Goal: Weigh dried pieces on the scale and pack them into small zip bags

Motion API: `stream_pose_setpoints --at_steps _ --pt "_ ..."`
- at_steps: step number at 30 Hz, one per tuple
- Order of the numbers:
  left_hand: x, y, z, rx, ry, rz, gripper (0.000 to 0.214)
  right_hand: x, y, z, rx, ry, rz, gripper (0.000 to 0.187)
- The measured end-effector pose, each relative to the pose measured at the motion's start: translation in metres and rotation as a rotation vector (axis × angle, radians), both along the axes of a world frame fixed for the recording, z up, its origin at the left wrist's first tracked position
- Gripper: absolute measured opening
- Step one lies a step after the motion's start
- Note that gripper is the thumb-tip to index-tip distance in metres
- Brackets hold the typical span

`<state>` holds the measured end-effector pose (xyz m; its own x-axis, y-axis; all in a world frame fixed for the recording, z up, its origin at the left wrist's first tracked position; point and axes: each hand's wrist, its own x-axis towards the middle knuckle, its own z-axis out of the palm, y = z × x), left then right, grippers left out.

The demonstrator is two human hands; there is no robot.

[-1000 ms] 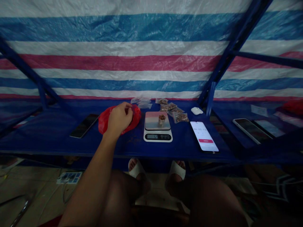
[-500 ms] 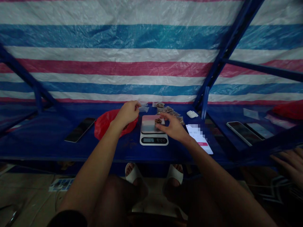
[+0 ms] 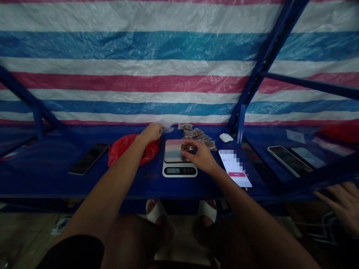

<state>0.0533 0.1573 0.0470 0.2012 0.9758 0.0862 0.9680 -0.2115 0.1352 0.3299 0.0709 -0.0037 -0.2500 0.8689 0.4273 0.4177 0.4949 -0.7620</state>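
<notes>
My left hand (image 3: pixel 153 133) reaches past a red plastic bag (image 3: pixel 120 148) to thin clear plastic bags (image 3: pixel 168 126) at the back of the blue table. Its fingers are closed on the edge of one. On the platform of a white digital kitchen scale (image 3: pixel 171 153) sits what looks like a small clear cup of brown bits (image 3: pixel 185 147). My right hand (image 3: pixel 201 152) curls around the cup, thumb in front and index finger behind. Just behind the scale lie several filled clear packets (image 3: pixel 193 133) of brown pieces.
A dark phone (image 3: pixel 89 158) lies at left. On the right are a lit phone (image 3: pixel 235 170) and a white earbud case (image 3: pixel 226 138). A blue metal post (image 3: pixel 241 125) divides off two more phones (image 3: pixel 290 160). Another person's hand (image 3: pixel 342 200) is at far right.
My left hand has moved slightly back onto the clear bags, which have shifted. My right hand stays around the cup on the scale. The scale's display shows different digits.
</notes>
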Motion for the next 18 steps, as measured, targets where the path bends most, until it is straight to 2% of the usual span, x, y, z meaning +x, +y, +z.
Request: stream_pose_setpoints --at_steps 5,10,14,18 --pt "-0.003 -0.013 0.018 0.159 -0.078 0.123 0.053 0.000 -0.002 0.002 -0.041 0.055 0.001 0.040" --pt "-0.001 -0.043 0.037 0.340 -0.317 0.097 0.034 -0.002 -0.007 0.007 -0.067 0.101 0.013 0.037" --pt "0.011 -0.072 0.036 0.514 -0.493 0.034 0.024 -0.005 -0.009 0.007 -0.102 0.143 0.037 0.038" --pt "0.024 -0.089 0.026 0.569 -0.605 0.062 0.021 -0.007 -0.009 0.003 -0.104 0.171 0.023 0.039"
